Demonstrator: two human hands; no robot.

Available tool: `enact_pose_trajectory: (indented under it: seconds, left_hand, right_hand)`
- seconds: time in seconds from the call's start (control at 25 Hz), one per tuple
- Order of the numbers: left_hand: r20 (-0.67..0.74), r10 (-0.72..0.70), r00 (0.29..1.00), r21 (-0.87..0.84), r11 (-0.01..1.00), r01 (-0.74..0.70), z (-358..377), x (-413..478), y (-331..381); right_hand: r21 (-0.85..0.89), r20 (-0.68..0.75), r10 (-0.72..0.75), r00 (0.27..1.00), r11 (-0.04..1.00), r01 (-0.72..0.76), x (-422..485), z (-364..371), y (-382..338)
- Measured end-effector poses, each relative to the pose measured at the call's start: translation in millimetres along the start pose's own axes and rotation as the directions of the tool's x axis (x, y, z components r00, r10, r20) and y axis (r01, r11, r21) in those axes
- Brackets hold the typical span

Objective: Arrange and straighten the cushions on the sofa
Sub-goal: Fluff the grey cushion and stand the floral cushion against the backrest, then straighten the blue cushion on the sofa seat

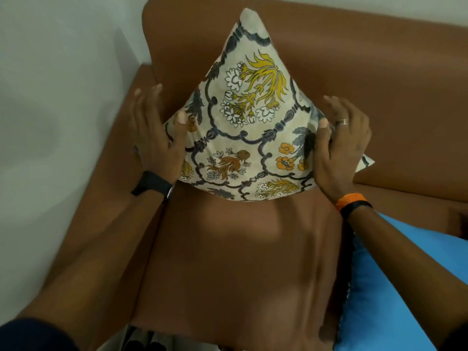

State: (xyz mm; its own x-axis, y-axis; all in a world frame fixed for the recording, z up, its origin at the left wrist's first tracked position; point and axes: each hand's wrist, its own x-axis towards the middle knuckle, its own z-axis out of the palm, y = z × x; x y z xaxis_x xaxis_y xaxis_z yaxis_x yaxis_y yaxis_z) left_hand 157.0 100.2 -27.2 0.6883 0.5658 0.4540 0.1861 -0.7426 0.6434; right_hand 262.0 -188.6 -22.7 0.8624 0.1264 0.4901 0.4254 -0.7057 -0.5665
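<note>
A cream cushion [249,117] printed with yellow, orange and grey flowers stands on one corner on the brown sofa seat [240,262], leaning against the backrest [367,79]. My left hand [158,133] presses flat against its left edge, thumb on the front face. My right hand [340,145], wearing a ring, holds its right edge the same way, thumb in front. A small corner of the cushion pokes out to the right of my right hand.
A bright blue cushion [405,287] lies on the seat at lower right under my right forearm. The sofa armrest [121,153] runs along the left, against a white wall [58,97]. Patterned fabric shows at the bottom edge.
</note>
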Motion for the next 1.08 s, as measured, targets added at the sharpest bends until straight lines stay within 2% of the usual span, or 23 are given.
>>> enact_pose_trajectory:
  seconds: [0.04, 0.12, 0.24, 0.32, 0.4, 0.48, 0.52, 0.56, 0.6, 0.72, 0.8, 0.96, 1.08]
  left_hand:
    - [-0.046, 0.135, 0.990, 0.032, 0.991, -0.133, -3, -11, 8]
    - [-0.012, 0.328, 0.945, 0.051, 0.944, -0.327, 1, -52, 31]
    - [0.241, 0.463, 0.853, -0.036, 0.882, -0.469, 24, -152, 71]
    - [0.438, 0.553, 0.709, -0.130, 0.819, -0.559, 45, -230, 91]
    - [0.604, 0.593, 0.533, -0.208, 0.763, -0.613, 70, -306, 113]
    - [0.727, 0.577, 0.372, -0.236, 0.719, -0.654, 95, -376, 142]
    - [0.778, 0.548, 0.307, -0.234, 0.707, -0.668, 105, -405, 153]
    - [0.819, 0.506, 0.270, -0.213, 0.706, -0.676, 116, -433, 166]
    - [0.846, 0.460, 0.268, -0.177, 0.718, -0.673, 124, -454, 178]
    - [0.876, 0.321, 0.361, -0.049, 0.802, -0.595, 129, -487, 196]
    - [0.885, 0.256, 0.389, 0.018, 0.816, -0.577, 129, -499, 206]
    - [0.908, 0.182, 0.376, 0.098, 0.782, -0.615, 134, -493, 231]
    - [0.844, 0.255, 0.471, 0.014, 0.869, -0.495, 139, -448, 235]
  right_hand:
    - [0.012, -0.003, -0.045, 0.999, 0.999, 0.045, -9, -11, 5]
    - [0.014, 0.031, -0.126, 0.992, 0.992, 0.126, -34, -39, 27]
    - [-0.035, 0.247, -0.179, 0.952, 0.980, 0.193, -95, -102, 90]
    - [-0.096, 0.432, -0.142, 0.891, 0.975, 0.202, -149, -162, 150]
    - [-0.177, 0.567, -0.089, 0.819, 0.958, 0.227, -203, -228, 224]
    - [-0.251, 0.629, -0.048, 0.776, 0.932, 0.261, -246, -290, 299]
    - [-0.280, 0.647, -0.052, 0.761, 0.912, 0.300, -260, -311, 330]
    - [-0.297, 0.674, -0.064, 0.735, 0.889, 0.350, -272, -330, 360]
    - [-0.307, 0.704, -0.091, 0.704, 0.855, 0.418, -282, -343, 385]
    - [-0.275, 0.766, -0.159, 0.623, 0.795, 0.541, -301, -345, 424]
    - [-0.227, 0.751, -0.216, 0.624, 0.803, 0.551, -306, -340, 435]
    - [-0.152, 0.719, -0.328, 0.613, 0.786, 0.599, -296, -344, 432]
    - [-0.097, 0.664, -0.369, 0.650, 0.820, 0.564, -272, -358, 402]
